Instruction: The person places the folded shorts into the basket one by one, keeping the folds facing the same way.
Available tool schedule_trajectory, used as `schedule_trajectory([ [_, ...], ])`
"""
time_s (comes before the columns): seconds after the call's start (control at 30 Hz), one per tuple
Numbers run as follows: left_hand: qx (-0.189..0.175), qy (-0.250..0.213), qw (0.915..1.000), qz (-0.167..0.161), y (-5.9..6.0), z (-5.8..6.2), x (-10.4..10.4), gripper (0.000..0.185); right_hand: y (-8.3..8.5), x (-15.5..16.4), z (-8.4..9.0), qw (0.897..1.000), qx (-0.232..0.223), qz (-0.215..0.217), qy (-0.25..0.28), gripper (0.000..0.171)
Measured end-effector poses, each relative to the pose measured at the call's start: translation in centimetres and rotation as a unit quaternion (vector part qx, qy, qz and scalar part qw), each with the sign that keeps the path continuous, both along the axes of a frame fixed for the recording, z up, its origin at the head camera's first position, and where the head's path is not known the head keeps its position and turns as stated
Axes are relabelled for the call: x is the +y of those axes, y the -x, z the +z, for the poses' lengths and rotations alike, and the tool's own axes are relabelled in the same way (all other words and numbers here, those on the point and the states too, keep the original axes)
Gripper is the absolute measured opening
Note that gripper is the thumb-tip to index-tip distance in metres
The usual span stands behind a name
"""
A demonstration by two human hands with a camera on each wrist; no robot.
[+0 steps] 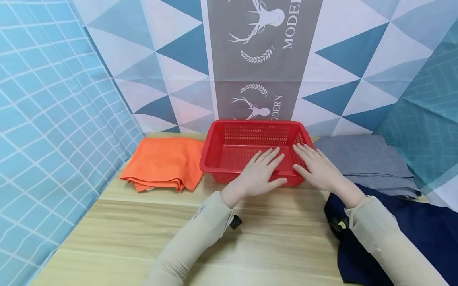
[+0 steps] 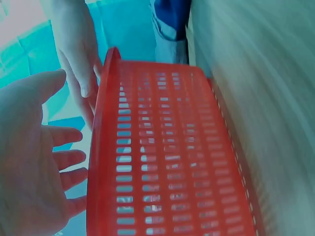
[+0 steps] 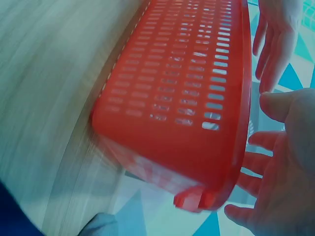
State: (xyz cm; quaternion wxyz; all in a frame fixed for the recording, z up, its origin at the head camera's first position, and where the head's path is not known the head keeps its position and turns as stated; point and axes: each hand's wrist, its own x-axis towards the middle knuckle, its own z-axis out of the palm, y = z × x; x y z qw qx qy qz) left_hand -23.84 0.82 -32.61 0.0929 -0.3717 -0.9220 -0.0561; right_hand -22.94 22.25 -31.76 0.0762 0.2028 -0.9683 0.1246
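Observation:
A red perforated plastic basket (image 1: 211, 149) stands at the back of the table, and nothing lies in the part of it that shows. My left hand (image 1: 255, 174) reaches over its front rim with fingers straight and spread. Above the right front corner is my right hand (image 1: 318, 167), its fingers also extended. Neither hand grips anything. In the left wrist view, the left fingertips come right up to the rim of the basket (image 2: 167, 147). From the right wrist, the right fingers (image 3: 256, 162) show spread beside the rim.
A folded orange cloth (image 1: 168, 161) lies left of the basket. On its right is a folded grey cloth (image 1: 365, 159), with a dark navy cloth (image 1: 422, 238) nearer the front, under the right forearm. Patterned sheets (image 1: 179, 51) rise behind the wooden table (image 1: 118, 230).

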Motion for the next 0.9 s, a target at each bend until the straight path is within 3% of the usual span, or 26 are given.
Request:
schedule_trajectory([
  [0.27, -0.001, 0.001, 0.9996, -0.028, -1.0, -0.5, 0.9, 0.072, -1.3, 1.7, 0.5, 1.000, 0.003, 0.004, 0.008, 0.067],
  [0.7, 0.027, 0.000, 0.9905, -0.135, -3.5, -1.2, 3.8, 0.065, -3.5, 5.1, -0.6, 1.000, 0.015, 0.003, 0.017, 0.065],
  [0.9, -0.007, 0.006, 0.9865, -0.163, -4.3, -1.7, 4.4, 0.063, -4.5, 6.7, -1.0, 1.000, 0.020, -0.001, 0.017, 0.064],
])
